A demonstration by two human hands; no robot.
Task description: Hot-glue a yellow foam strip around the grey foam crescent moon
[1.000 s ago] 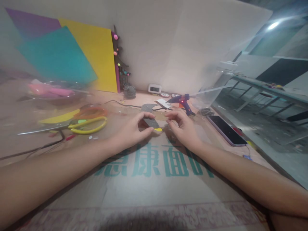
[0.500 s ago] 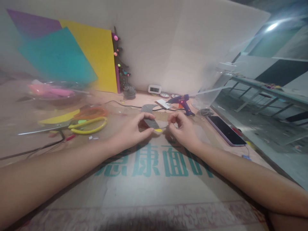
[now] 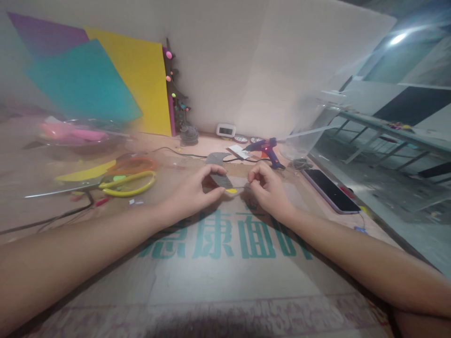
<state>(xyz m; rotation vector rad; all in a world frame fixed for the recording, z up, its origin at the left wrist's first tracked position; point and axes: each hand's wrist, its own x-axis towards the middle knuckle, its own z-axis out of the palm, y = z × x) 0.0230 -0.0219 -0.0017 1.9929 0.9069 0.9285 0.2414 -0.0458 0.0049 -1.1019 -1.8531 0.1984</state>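
Observation:
A grey curved piece (image 3: 221, 180) with a small yellow part (image 3: 231, 190) at its lower end is pinched between the thumb and fingers of my left hand (image 3: 207, 185). To its right, my right hand (image 3: 262, 185) has its thumb and fingertips pressed together at a thin dark strand (image 3: 243, 187) that reaches toward the yellow part. Another grey piece (image 3: 216, 158) shows just behind my left fingers. Both hands are low over a sheet with green printed characters (image 3: 213, 234).
Behind my right hand lies a purple glue gun (image 3: 268, 150) with a lit red light. A phone (image 3: 331, 191) rests at the right edge. Yellow-handled scissors (image 3: 130, 184) and a clear bowl with pink items (image 3: 81, 134) are at the left. A small clock (image 3: 226, 130) stands by the wall.
My right hand has shifted slightly right, away from the yellow part. My left hand and the grey piece stay nearly where they were.

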